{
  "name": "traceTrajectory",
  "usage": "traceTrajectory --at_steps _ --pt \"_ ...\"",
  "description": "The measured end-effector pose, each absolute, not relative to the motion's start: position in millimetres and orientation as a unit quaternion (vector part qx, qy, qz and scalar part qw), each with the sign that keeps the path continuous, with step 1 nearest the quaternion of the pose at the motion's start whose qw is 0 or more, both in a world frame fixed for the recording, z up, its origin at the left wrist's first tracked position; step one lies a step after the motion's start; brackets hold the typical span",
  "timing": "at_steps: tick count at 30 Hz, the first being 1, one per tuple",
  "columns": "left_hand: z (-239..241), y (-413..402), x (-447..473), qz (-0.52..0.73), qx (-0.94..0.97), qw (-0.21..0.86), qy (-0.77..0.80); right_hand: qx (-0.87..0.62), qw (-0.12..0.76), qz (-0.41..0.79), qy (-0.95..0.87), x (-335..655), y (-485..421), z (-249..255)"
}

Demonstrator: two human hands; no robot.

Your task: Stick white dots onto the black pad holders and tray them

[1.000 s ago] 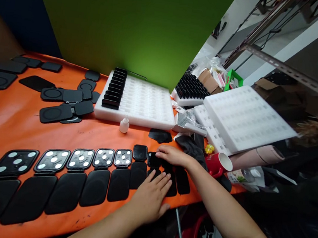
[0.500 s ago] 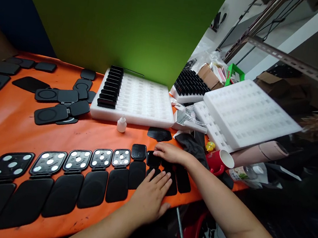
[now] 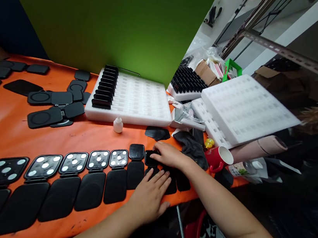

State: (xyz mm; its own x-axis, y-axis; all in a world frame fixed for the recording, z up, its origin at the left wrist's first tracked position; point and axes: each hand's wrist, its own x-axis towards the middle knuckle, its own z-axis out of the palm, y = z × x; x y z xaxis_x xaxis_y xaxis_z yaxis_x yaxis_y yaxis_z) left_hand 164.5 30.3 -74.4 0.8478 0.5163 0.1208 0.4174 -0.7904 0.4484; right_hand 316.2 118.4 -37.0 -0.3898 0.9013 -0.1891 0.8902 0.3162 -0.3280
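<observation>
A row of hinged, folding black pads lies opened flat along the front of the orange table. My left hand (image 3: pixel 151 194) rests palm down with fingers spread over a lower black pad (image 3: pixel 151 170), partly hiding it. Just above it, my right hand (image 3: pixel 168 154) lies with bent fingertips on a small black square panel (image 3: pixel 149 158); whether they pinch its edge is hard to see. To the left, a black square panel (image 3: pixel 136 152) shows a plain face. Further left, several panels, such as this one (image 3: pixel 118 158), carry white round dots.
A white foam tray (image 3: pixel 138 121) holds upright black pieces on its left side. In front stands a small white bottle (image 3: pixel 118 125). Loose black folding pads (image 3: pixel 44 117) lie at left. A red mug (image 3: pixel 214 158), a clear bottle (image 3: pixel 244 168) and stacked foam (image 3: pixel 245 110) crowd the right.
My right hand's fingers have shifted and bend more over the small black panel. The left hand stays on its pad. The view has turned slightly.
</observation>
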Motion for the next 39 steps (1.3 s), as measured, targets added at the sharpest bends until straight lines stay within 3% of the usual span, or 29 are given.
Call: traceTrajectory --at_steps 12,24,32,39 --pt "-71.1 30.2 164.3 0.129 0.938 0.201 0.249 -0.527 0.085 0.164 -0.83 319.6 83.8 -25.1" --pt "-67.0 28.6 164.2 0.056 0.955 0.198 0.214 -0.506 0.01 0.121 -0.854 298.1 59.9 -46.5" --pt "-55.5 32.9 151.1 0.106 0.944 0.22 0.22 -0.611 0.036 0.11 -0.783 293.6 118.3 -28.2" --pt "-60.4 18.8 108.5 0.081 0.915 0.112 0.38 -0.666 0.021 0.078 -0.741 293.9 174.4 -34.6"
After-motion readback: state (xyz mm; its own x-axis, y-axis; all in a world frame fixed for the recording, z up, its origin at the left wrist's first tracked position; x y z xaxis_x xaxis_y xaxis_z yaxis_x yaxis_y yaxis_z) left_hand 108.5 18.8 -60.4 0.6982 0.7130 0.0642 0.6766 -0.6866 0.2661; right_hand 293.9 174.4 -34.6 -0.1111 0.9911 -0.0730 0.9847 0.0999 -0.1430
